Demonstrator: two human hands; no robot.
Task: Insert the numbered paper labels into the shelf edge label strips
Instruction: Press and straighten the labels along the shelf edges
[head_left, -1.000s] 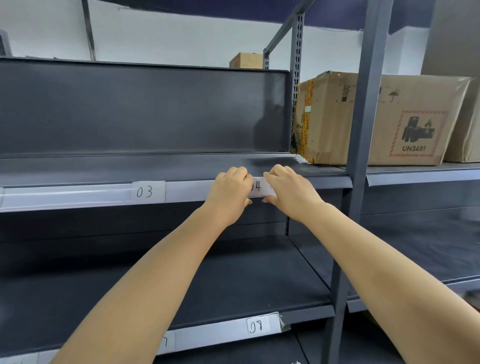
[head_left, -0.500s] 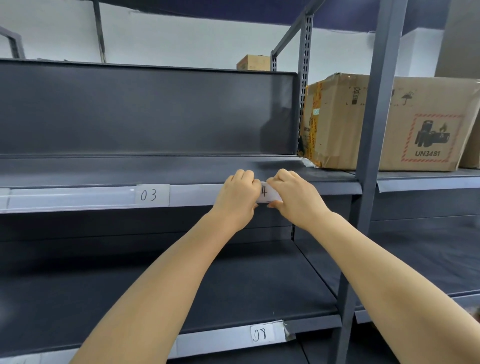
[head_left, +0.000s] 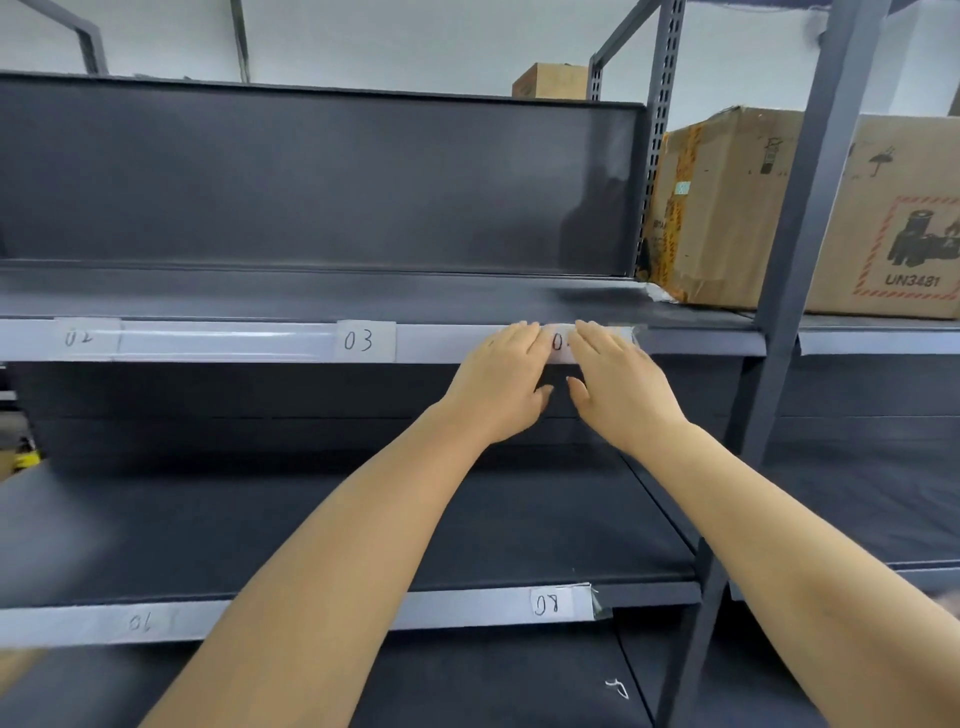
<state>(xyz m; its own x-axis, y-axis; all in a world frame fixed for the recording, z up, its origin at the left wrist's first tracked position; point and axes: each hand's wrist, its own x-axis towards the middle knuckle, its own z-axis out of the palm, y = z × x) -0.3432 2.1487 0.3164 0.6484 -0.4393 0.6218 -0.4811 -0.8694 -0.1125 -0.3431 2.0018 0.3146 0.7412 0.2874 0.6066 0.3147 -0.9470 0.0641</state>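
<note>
Both hands, left hand (head_left: 501, 376) and right hand (head_left: 621, 382), press flat on a label (head_left: 558, 343) in the upper label strip (head_left: 234, 340); label 03 (head_left: 365, 341) sits left of them.

White labels (head_left: 365, 341), black numerals; dark grey shelf (head_left: 311, 296); brown box (head_left: 727, 208).

— Bright up here, isn't it? Even, soft light, no hard shadows.

— Only under the dark grey metal shelf boards (head_left: 322, 291), where it goes dim. The clear plastic label strip (head_left: 228, 340) throws back a pale sheen.

— Edges look smeared, and the grey steel upright (head_left: 800, 270) leans from the wide lens.
</note>
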